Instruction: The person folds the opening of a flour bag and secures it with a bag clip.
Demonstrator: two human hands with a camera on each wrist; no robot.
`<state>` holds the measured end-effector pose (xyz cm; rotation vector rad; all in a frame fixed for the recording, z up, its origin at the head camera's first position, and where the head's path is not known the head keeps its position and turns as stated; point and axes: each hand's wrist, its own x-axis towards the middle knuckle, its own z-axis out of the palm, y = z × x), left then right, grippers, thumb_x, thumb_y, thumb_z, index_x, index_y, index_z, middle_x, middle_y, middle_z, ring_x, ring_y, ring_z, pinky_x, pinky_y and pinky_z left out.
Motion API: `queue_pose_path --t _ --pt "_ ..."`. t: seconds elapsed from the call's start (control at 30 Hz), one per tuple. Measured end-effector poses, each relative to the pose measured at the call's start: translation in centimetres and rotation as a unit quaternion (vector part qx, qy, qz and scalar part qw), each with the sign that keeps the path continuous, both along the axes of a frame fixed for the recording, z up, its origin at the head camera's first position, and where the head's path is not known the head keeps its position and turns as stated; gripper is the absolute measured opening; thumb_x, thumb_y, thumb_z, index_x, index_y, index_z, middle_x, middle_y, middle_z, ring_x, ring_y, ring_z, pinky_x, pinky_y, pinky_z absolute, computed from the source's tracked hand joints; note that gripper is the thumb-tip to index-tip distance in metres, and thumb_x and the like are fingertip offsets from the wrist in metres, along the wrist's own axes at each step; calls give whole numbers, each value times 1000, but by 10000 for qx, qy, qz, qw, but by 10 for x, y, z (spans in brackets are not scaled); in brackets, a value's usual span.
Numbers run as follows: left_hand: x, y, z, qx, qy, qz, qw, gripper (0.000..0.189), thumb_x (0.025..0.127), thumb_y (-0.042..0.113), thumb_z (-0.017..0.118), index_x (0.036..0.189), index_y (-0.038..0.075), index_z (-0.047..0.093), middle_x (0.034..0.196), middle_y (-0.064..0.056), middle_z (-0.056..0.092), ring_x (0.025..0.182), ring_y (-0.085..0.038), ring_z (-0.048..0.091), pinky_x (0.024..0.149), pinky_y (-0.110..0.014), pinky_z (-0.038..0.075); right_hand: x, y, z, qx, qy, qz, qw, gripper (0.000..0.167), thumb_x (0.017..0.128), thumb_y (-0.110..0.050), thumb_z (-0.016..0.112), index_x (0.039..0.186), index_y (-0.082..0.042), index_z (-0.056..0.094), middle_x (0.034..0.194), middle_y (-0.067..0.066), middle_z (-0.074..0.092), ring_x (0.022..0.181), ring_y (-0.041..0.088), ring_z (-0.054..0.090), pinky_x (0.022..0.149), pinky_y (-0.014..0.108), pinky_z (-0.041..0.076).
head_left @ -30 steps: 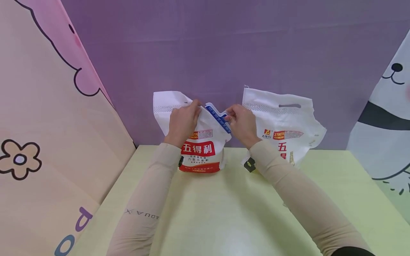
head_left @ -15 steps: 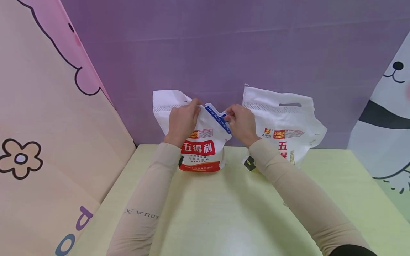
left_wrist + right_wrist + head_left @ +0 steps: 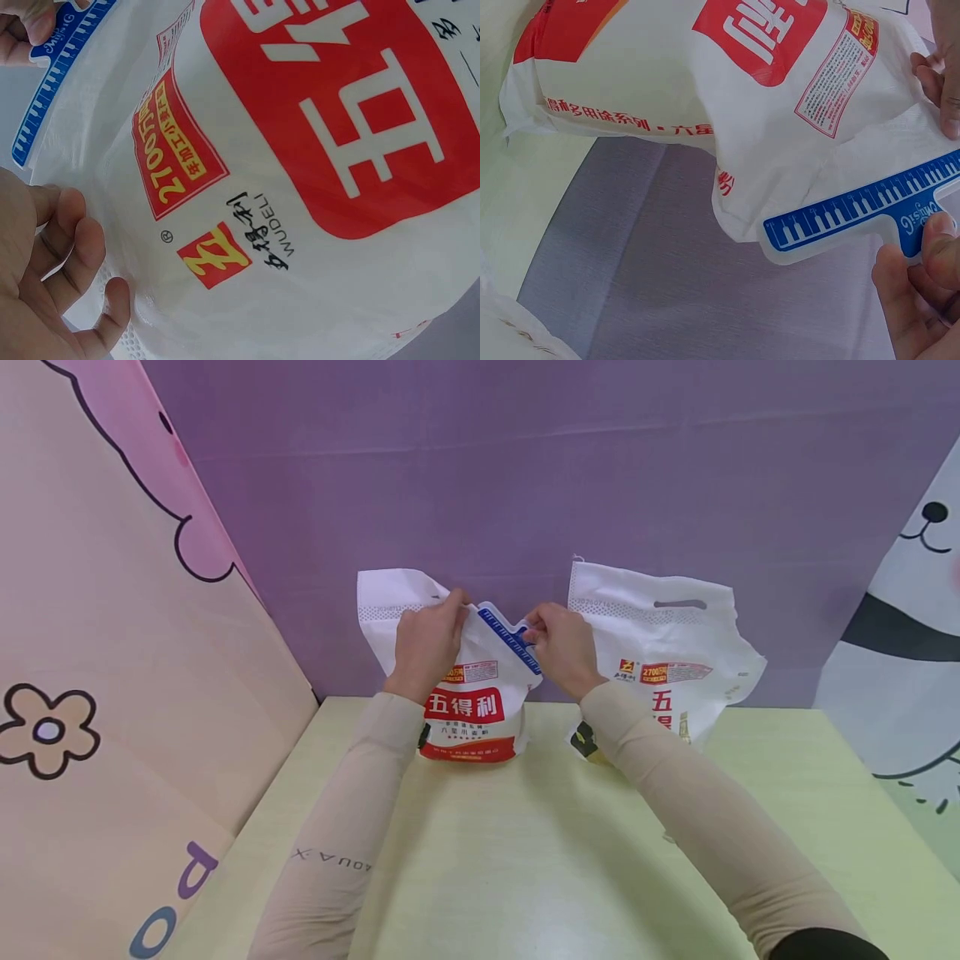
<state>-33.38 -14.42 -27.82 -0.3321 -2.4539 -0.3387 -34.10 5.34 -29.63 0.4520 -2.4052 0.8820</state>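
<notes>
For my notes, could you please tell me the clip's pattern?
The clip has white piano-key shapes on blue, clearest in the right wrist view.

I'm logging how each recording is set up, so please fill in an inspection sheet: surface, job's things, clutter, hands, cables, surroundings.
Surface: pale table, plain top.
Job's things: white bag with red print; blue-and-white clip along its slanted upper edge.
Clutter: second bag, also white, beside the first, partly hidden by the right sleeve.
Hands: left hand pinches the first bag near its top; right hand pinches the clip.
Cables: nothing seen.
Surroundings: purple backdrop behind; printed panels on both sides.
</notes>
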Motion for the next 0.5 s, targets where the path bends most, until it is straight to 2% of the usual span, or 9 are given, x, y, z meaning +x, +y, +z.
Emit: queue_pose_path --t 0.5 --pt "-1 0 -2 -28 168 -19 9999 23 99 33 45 117 23 54 103 -4 72 83 -25 67 76 -39 51 -5 -3 -2 274 35 72 9996 10 90 -6 59 97 -7 66 93 6 67 81 21 64 74 33 56"
